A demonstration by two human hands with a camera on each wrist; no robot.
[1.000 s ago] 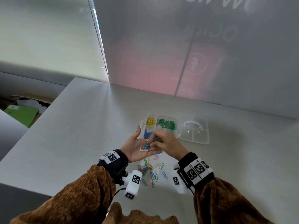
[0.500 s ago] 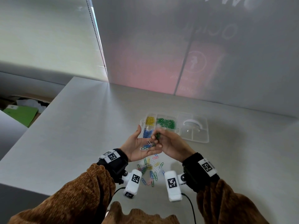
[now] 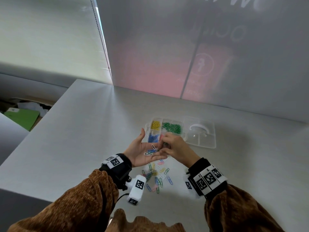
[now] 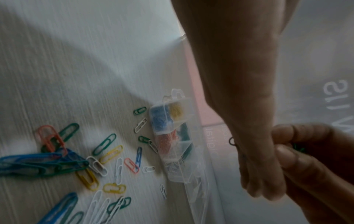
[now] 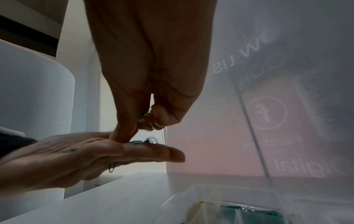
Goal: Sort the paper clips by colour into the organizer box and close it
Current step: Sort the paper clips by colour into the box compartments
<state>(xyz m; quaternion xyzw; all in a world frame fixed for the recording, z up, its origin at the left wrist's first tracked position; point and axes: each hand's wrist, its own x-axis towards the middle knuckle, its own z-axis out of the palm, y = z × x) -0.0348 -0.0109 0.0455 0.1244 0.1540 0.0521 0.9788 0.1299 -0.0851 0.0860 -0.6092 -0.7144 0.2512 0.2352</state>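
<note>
Loose clips: mixed-colour wire paper clips (image 3: 157,177) scattered on the pale grey counter (image 3: 83,139), below both hands
Left hand (image 3: 143,152): palm up, fingers spread flat; cradling a few white and blue clips (image 3: 151,151)
Right hand (image 3: 175,149): fingertips pressed together, pinching small green clips (image 5: 142,115) over the left palm
Box: clear plastic organizer box (image 3: 164,129) just beyond the hands; lid (image 3: 201,134) open flat to the right; yellow, green, blue, red clips in separate compartments

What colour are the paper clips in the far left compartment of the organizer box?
Yellow paper clips, clearest in the head view, in the clear plastic organizer box.
</note>
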